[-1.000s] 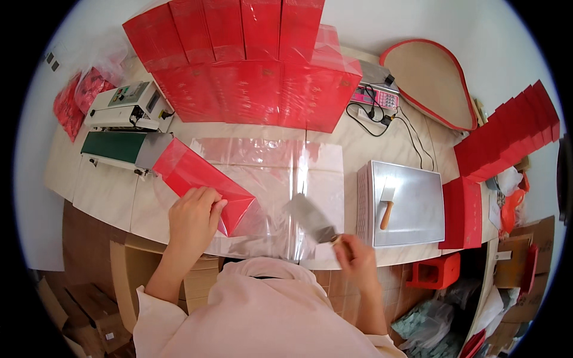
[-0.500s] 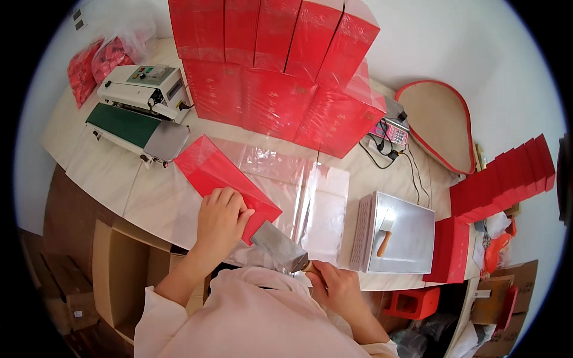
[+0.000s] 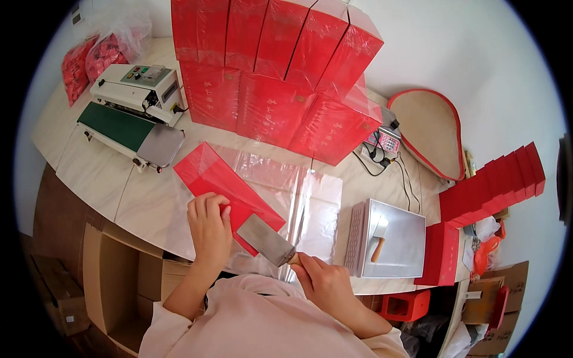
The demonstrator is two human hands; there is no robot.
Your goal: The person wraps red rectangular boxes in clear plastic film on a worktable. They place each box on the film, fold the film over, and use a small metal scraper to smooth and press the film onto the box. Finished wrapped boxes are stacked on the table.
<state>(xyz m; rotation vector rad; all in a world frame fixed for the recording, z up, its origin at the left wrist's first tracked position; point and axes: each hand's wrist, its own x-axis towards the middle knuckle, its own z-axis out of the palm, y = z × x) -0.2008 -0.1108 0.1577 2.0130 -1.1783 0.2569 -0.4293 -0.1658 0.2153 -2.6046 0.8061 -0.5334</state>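
Two hands work at the near edge of the desk [image 3: 101,179]. The right hand [image 3: 322,283] has its fingers clenched around the handle of a flat metal scraper [image 3: 267,240], whose blade lies on a red box [image 3: 224,188]. The left hand [image 3: 209,227] rests flat on this box, fingers released. Under the box lies clear plastic film [image 3: 316,209]. Farther right stands a metal tray [image 3: 397,244]. Far behind, red boxes are stacked [image 3: 274,77], and a sealing machine [image 3: 128,113] is at far left.

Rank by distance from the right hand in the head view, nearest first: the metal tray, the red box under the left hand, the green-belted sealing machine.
From the right hand:
1. Metal tray, just right.
2. Red box, left, under the left hand.
3. Sealing machine, far upper left.
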